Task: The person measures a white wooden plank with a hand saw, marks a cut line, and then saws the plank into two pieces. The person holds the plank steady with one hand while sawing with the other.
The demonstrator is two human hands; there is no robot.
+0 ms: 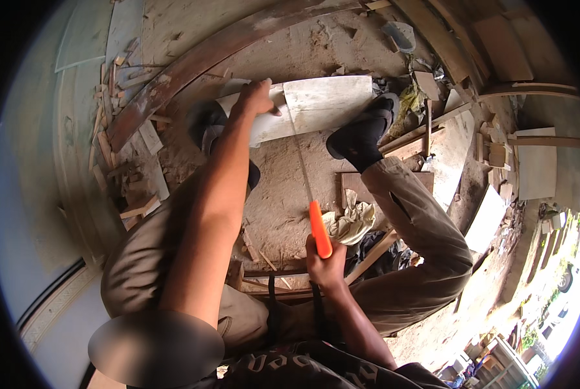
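Observation:
A pale, worn wooden board (329, 97) lies crosswise in front of me between my feet. My left hand (257, 98) grips it left of the middle, with the thumb on the upper face and the other fingers partly hidden at the far edge. In my right hand (325, 266) is the orange handle of a handsaw (320, 230), closed in the fingers. From that handle a thin blade, seen nearly edge-on, runs away from me to the board. It meets the board at a dark line across it, just right of my left hand.
My dark-shod right foot (361, 133) is at the board's right end. A long curved brown plank (199, 61) lies beyond it. Wood offcuts (141, 206) litter the dusty ground at left. A crumpled pale cloth (351, 222) and a brown panel (406, 181) lie near my right leg.

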